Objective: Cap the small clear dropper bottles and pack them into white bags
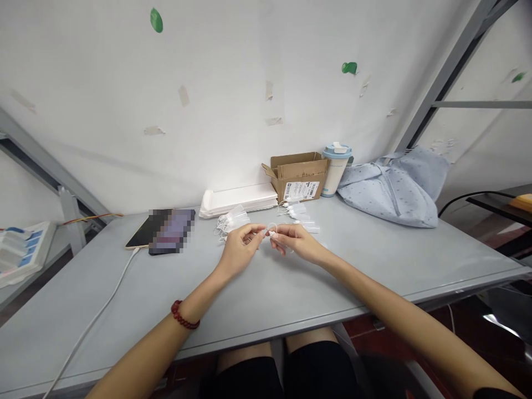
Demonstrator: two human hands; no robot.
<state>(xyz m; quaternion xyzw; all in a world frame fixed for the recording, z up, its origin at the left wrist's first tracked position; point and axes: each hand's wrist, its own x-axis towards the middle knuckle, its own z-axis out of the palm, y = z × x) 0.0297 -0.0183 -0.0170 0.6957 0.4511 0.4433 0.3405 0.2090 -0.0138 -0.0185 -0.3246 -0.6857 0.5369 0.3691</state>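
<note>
Two-handed pinch just in front of the cardboard box (300, 176): left hand (239, 246) and right hand (298, 244) clamped on one small clear piece (271, 227), held crosswise, equally near both.

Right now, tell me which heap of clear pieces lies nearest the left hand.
The heap just behind the left hand, before the white trays; the other heap lies farther right, by the cardboard box.
</note>
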